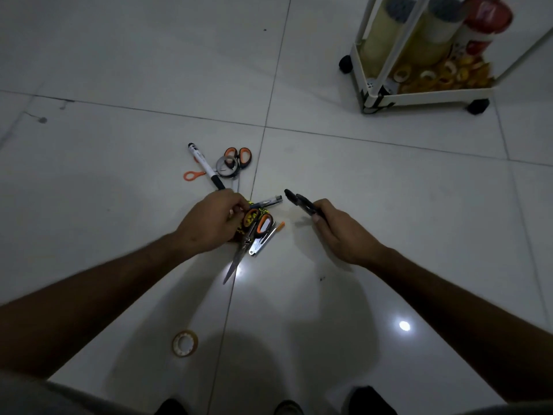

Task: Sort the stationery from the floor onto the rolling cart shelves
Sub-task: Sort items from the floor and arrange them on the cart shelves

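Lying under left grip (pixel 212 223) (fingers curled): scissors (pixel 250 235)

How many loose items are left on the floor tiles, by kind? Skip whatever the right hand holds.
Scissors: 3, one orange-handled pair by the left hand, one pair further out, one orange handle loop half hidden
Markers or pens: 2, white marker, pen
Tape rolls: 3, clear roll, patterned yellow roll, yellowish roll
Metal tool: 1
Total: 9

Readable text: none.
Red container (pixel 484 22) on the cart (pixel 428 98): white marks, too blurred to read.
Marker (pixel 205 164): dark print, too small to read.
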Motion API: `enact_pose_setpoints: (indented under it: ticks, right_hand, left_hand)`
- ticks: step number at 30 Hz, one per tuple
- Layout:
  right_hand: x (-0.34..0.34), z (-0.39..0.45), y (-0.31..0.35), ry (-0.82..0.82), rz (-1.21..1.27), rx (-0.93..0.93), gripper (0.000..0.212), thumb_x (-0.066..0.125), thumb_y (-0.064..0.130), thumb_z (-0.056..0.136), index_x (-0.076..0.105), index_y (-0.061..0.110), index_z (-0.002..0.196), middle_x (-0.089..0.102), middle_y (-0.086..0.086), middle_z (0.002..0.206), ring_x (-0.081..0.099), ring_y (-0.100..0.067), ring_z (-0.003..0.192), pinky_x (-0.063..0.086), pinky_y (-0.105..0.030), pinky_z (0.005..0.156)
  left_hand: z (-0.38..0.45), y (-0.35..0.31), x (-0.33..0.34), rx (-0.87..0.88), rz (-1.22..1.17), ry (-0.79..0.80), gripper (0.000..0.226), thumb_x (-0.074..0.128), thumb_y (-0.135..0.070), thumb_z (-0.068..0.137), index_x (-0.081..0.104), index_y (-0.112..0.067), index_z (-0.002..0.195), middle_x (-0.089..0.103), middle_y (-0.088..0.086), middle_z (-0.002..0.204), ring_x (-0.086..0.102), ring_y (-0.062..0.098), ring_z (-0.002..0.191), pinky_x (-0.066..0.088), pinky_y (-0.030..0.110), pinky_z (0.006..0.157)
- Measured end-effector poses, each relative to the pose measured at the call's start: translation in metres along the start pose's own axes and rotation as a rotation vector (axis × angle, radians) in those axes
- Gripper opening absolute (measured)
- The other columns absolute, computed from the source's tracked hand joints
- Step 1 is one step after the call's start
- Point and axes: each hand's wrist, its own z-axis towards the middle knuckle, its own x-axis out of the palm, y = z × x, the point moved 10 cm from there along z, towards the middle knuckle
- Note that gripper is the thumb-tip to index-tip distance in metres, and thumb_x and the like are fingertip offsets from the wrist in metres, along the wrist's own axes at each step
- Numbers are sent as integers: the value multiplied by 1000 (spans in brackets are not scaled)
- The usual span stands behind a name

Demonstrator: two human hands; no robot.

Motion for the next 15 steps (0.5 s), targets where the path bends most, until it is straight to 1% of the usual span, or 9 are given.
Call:
enact_pose_setpoints:
  ticks: [1, 2, 4, 6, 10, 12, 14, 15]
  right_hand:
    - [0, 0, 0, -5, 38, 26, 13, 36, 29, 108, 46, 21, 111, 51, 9, 74, 48, -6, 64, 33, -22, 56]
    - [0, 1, 1, -9, 73, 50, 12, 36, 29, 108, 45, 22, 109, 52, 7, 74, 47, -7, 63, 35, -23, 57]
    - [-1, 2, 0, -15, 120, 90, 15, 35, 31, 108, 46, 22, 109, 53, 5, 77, 46, -7, 64, 38, -27, 60]
    - [-3, 2, 1, -24, 157, 113, 19, 35, 33, 108, 48, 20, 110, 53, 5, 78, 46, -5, 64, 38, -25, 60]
    - [-7, 3, 2, -38, 214, 158, 22, 35, 32, 108, 51, 16, 109, 53, 2, 86, 45, 1, 67, 37, -14, 61]
    - [-9, 2, 2, -48, 247, 184, 22, 36, 32, 108, 52, 16, 108, 52, 4, 86, 46, 3, 68, 37, -10, 63]
    - [-7, 1, -3, -55, 297, 229, 22, 37, 34, 108, 53, 20, 105, 55, 5, 89, 47, 3, 70, 38, -11, 67]
    - [-6, 1, -4, -57, 343, 248, 22, 37, 36, 107, 54, 22, 103, 58, 7, 89, 49, 2, 71, 40, -17, 70]
  left_hand:
    - [5, 2, 2, 19, 50, 37, 19, 66, -14, 92, 72, -15, 110, 66, 2, 101, 62, 17, 93, 54, 38, 84]
    - [10, 3, 3, 33, 87, 77, 23, 66, -13, 92, 72, -15, 114, 67, 3, 104, 62, 19, 97, 52, 37, 87]
    - [15, 4, 7, 48, 121, 146, 30, 67, -14, 91, 72, -17, 120, 67, 3, 106, 62, 19, 97, 52, 34, 86]
    - [18, 2, 9, 57, 150, 173, 29, 67, -15, 91, 72, -16, 119, 67, 2, 105, 62, 18, 94, 52, 33, 83]
    - [23, -1, 12, 56, 192, 180, 20, 61, -16, 94, 72, -11, 110, 64, 4, 99, 61, 20, 88, 54, 40, 82]
    - [26, -1, 11, 53, 185, 171, 20, 59, -15, 94, 72, -10, 108, 64, 6, 98, 61, 21, 87, 53, 38, 80]
    - [28, 0, 5, 43, 150, 130, 20, 59, -15, 94, 74, -9, 106, 68, 7, 95, 65, 22, 84, 53, 35, 76]
    - [29, 1, 2, 32, 127, 103, 20, 61, -15, 93, 75, -9, 105, 70, 7, 93, 66, 20, 82, 54, 34, 75]
